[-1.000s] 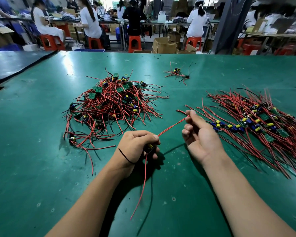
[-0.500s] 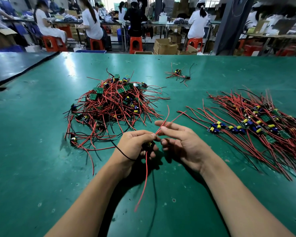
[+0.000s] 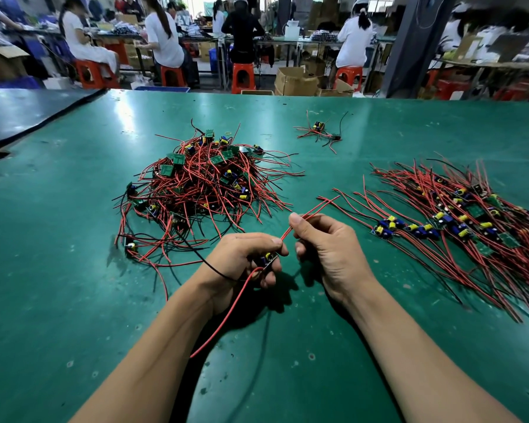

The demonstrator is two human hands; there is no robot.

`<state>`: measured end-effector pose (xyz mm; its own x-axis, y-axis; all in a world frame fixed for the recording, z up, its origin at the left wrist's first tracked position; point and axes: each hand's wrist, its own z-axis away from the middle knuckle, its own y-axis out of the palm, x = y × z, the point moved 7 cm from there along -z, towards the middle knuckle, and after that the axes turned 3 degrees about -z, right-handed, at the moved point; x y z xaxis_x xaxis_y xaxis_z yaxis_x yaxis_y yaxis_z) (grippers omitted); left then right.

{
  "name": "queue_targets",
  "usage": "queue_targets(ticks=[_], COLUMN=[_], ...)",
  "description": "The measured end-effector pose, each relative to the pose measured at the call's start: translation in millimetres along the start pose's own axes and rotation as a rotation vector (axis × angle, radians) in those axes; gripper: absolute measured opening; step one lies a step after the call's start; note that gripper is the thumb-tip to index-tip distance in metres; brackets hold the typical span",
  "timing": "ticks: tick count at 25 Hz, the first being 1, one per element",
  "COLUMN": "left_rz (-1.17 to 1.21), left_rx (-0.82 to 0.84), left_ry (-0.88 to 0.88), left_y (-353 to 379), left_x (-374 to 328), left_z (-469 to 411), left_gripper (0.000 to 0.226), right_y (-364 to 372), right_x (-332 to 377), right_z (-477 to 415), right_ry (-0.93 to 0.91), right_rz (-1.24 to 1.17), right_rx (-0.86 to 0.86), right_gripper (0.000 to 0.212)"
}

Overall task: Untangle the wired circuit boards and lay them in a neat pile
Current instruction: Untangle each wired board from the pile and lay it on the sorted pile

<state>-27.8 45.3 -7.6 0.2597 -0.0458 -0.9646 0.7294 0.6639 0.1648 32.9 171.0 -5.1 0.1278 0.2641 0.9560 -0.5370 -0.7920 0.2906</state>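
My left hand (image 3: 245, 257) is closed around a small circuit board (image 3: 268, 258) with a yellow part; a red wire and a black wire trail from it toward me. My right hand (image 3: 327, 248) pinches that board's two red wires (image 3: 310, 212) between thumb and forefinger, and they run up and to the right. A tangled heap of wired boards (image 3: 202, 184) lies just beyond my left hand. To the right, straightened boards lie in a fanned pile (image 3: 458, 224) with their wires roughly parallel.
A small separate clump of boards and wires (image 3: 319, 131) sits farther back on the green table (image 3: 74, 270). A dark neighbouring table (image 3: 19, 111) lies at far left. Beyond the far edge, people sit on orange stools at benches with cardboard boxes.
My right hand first came in from the right to meet the left hand, then closed on the red wires and is sliding out along them. The left hand stayed put.
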Motion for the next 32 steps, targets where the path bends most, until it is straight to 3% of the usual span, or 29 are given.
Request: queue_targets(ticks=[6,10,17,25,28,32], left_rz=[-0.010,-0.017,-0.008,0.011,0.016,0.010], left_rx=[0.038,0.053,0.060,0.034,0.015,-0.010], left_ry=[-0.006,-0.002,0.000,0.001,0.009,0.017], left_y=[4,6,4,2,1,-2], left_x=[1,1,1,0,1,2], left_z=[1,1,1,2,1,0], left_gripper=[0.011,0.011,0.012,0.011,0.012,0.015], right_y=[-20,-26,-29,-40,-41,-43], right_x=[18,25,17,34,37,38], right_z=[-4,-5,-10,-6,-4,-2], right_ry=[-0.205,-0.301,-0.176,-0.381,-0.419,-0.436], right_rz=[0.019,0.179,-0.016,0.309,0.352,0.416], right_rx=[-0.187,-0.232,-0.165,-0.263,-0.273,-0.324], right_gripper=[0.013,0.020,0.026,0.026,0.018,0.025])
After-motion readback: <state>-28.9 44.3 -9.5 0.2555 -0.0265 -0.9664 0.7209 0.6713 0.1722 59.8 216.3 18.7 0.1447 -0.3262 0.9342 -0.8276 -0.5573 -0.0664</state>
